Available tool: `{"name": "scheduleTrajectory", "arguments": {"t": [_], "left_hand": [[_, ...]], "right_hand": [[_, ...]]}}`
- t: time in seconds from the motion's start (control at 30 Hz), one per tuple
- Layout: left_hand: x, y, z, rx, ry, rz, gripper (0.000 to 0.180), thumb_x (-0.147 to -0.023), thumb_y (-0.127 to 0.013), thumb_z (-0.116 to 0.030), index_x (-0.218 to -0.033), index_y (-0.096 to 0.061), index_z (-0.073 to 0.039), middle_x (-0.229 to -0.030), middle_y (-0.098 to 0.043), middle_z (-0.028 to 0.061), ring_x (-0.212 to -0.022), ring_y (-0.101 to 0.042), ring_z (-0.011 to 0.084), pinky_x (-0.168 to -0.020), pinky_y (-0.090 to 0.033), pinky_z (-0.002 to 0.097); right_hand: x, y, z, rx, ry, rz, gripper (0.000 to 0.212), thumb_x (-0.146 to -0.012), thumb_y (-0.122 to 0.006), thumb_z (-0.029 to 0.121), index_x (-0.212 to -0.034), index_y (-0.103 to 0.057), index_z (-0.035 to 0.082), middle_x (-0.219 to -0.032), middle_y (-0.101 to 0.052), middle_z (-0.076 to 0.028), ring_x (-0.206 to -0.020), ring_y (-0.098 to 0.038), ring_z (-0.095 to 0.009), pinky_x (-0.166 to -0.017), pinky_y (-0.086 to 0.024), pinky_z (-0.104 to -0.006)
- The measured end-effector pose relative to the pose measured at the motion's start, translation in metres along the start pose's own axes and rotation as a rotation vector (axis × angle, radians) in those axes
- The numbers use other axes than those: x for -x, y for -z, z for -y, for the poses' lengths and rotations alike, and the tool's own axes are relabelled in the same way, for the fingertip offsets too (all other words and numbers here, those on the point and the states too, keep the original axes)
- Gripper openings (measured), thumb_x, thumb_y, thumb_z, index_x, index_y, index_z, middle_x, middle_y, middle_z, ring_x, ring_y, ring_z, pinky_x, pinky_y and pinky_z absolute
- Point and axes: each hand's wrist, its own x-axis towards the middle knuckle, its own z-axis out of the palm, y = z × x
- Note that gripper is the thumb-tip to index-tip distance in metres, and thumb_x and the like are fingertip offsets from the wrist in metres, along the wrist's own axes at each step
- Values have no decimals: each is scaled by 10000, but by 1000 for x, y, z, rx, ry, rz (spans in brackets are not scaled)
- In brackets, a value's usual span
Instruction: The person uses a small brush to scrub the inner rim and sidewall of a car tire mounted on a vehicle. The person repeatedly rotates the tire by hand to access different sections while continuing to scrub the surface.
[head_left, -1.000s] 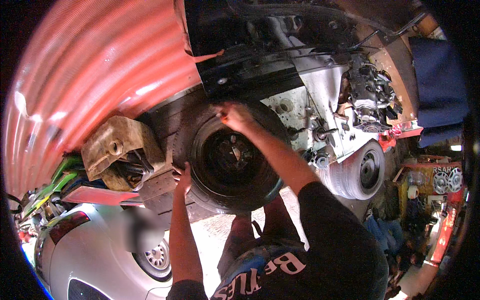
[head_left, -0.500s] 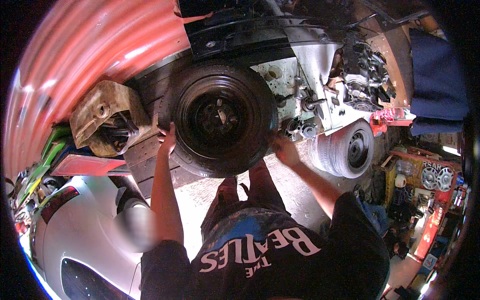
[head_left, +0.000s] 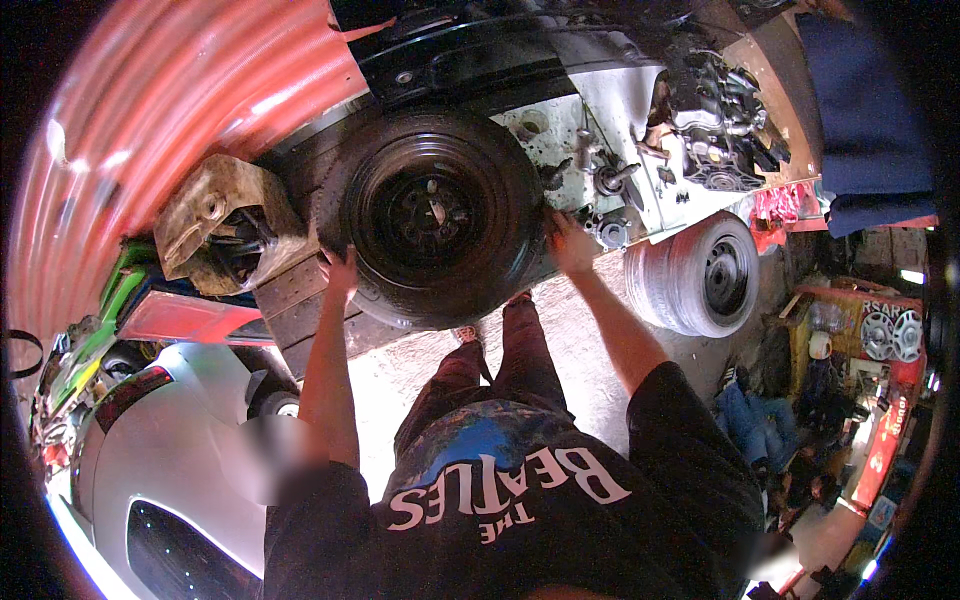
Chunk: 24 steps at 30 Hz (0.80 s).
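Note:
A black steel wheel with its tyre (head_left: 432, 215) lies on the wooden bench (head_left: 290, 325) in front of me, its hub holes facing up. My left hand (head_left: 340, 273) is at the tyre's left side, fingers against the sidewall. On the opposite side, my right hand (head_left: 570, 243) holds the tyre's right edge; its fingers are partly hidden and slightly blurred. Just beyond my right hand lie several metal car parts (head_left: 612, 180) on a pale sheet.
A dirty cut-open container (head_left: 225, 215) sits on the bench's left. Standing past its right front edge are more wheels (head_left: 690, 275). An engine part (head_left: 725, 130) lies at the far right. A silver car (head_left: 170, 450) is at my left; a person in jeans (head_left: 755, 425) is at the right.
The wheel appears flatter and slightly farther from me on the bench. My right hand has moved up along the tyre's right edge, and my view has shifted a little.

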Motion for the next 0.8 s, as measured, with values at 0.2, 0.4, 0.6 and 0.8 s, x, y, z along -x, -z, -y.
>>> {"name": "scheduleTrajectory", "arguments": {"t": [0.2,0.4,0.6,0.8], "left_hand": [[38,19,30,69,-132,-25,985,-927,-449,-644,-1543,77,-84,-1567,21,325,-1455,-69,472,-1192,-117,485],[19,31,112,-281,-294,-165,948,-951,-439,-601,-1524,-24,29,-1567,1,326,-1451,-61,481,-1195,-122,492],[87,2,23,-75,-269,-2,925,-968,-436,-556,-1504,-36,83,-1568,28,320,-1454,-14,479,-1203,-85,490],[105,10,20,-279,-187,33,956,-960,-449,-559,-1494,-14,103,-1565,113,308,-1456,70,469,-1197,-21,531]], "right_hand": [[115,5,139,-676,-240,141,331,-834,-626,116,-1157,-586,51,-1037,-596,-221,-932,-597,-428,-793,-489,-469],[93,17,132,-625,-99,270,295,-935,-580,171,-1213,-552,75,-1038,-644,-212,-924,-631,-436,-761,-515,-474],[44,23,62,-450,-155,-153,234,-877,-592,81,-1097,-546,15,-996,-623,-234,-888,-603,-453,-734,-495,-506],[135,32,171,-747,-210,278,321,-978,-523,324,-1177,-600,83,-1085,-633,-119,-987,-614,-306,-913,-467,-420]]}}
